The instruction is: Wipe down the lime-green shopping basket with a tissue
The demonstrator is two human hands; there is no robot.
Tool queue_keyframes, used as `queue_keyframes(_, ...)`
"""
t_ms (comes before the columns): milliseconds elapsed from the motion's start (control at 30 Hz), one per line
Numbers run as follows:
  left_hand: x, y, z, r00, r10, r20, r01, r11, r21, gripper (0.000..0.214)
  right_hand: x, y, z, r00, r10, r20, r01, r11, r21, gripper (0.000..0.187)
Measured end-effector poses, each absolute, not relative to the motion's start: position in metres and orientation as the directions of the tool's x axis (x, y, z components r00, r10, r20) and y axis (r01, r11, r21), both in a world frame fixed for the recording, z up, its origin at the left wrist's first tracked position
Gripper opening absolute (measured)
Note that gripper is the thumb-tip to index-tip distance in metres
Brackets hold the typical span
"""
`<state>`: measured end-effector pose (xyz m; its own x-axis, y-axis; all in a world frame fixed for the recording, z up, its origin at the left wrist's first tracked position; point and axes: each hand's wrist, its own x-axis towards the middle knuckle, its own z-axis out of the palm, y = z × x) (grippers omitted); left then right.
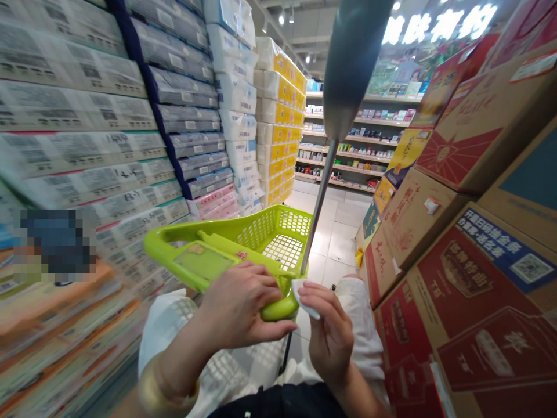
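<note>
A bright green plastic shopping cart [248, 229] with a lattice basket stands in front of me, its wide handle turned towards me. My left hand [246, 302] lies over the near bar of the handle, fingers curled onto it and thumb stretched out along the near side. In my right hand [328, 325] a folded white tissue [307, 299] is pinched between fingers and thumb, beside the right corner of the handle. A metal pole [324, 186] with a thick grey upper part rises by that corner; its lower end is partly hidden.
Stacked packs of paper goods [187, 116] line the left side, with yellow-and-white packs [281, 128] farther along. Cardboard cartons [456, 232] are piled close on the right. A tiled aisle [342, 232] runs between them to shelves [365, 148] of small goods at the back.
</note>
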<state>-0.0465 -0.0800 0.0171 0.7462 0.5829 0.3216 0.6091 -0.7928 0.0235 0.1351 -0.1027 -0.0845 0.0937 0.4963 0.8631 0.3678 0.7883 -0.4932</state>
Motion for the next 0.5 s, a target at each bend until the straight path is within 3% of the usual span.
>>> queue_keyframes(300,-0.06,-0.077,0.02,0.714,0.599,0.364,0.577,-0.797,0.178,0.037,0.143,-0.097,-0.093,0.126,0.538,0.833,0.377,0.751,-0.542,0.03)
queue_keyframes(500,-0.048,-0.083,0.023,0.51,0.673,0.536,0.648,-0.71,0.275,0.035,0.14,-0.103,-0.103,0.052,0.483,0.874,0.394,0.794,-0.463,0.037)
